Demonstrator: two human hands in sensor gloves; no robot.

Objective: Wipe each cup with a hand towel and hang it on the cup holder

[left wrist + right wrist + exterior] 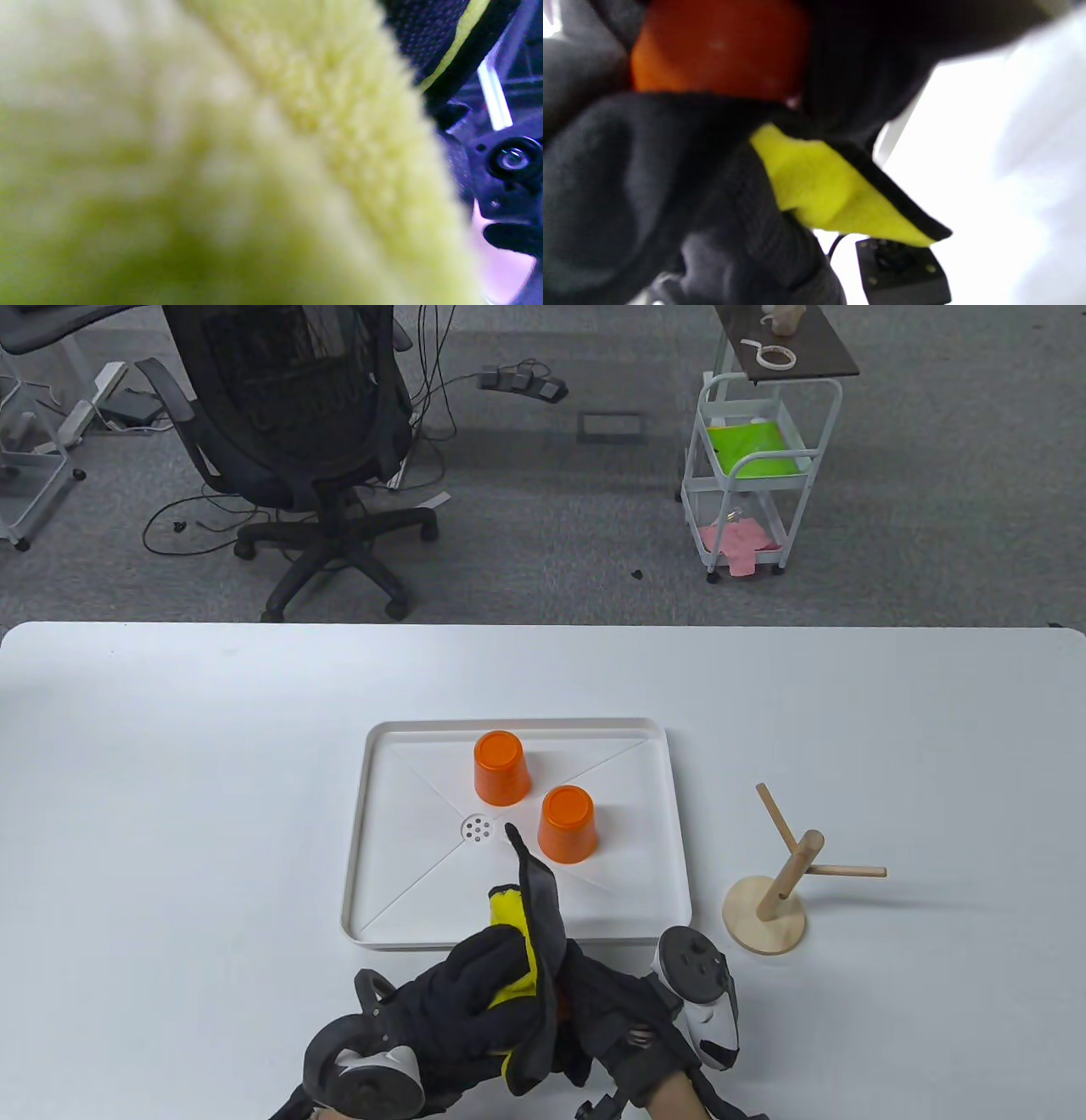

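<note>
Near the table's front edge both hands meet around a hand towel point(515, 918), yellow on one side and black on the other. My left hand point(471, 988) grips the towel, whose yellow pile point(212, 148) fills the left wrist view. My right hand point(618, 1005) holds an orange cup point(721, 46) wrapped in the towel point(823, 190); in the table view the towel and gloves hide that cup. Two more orange cups point(501, 768) point(567, 824) stand upside down on the white tray point(373, 848). The wooden cup holder point(785, 882), with bare pegs, stands right of the tray.
The tray has a small drain point(478, 830) at its centre, just beyond the towel's raised tip. Past the table's far edge are an office chair point(297, 415) and a white trolley point(755, 466) on the floor.
</note>
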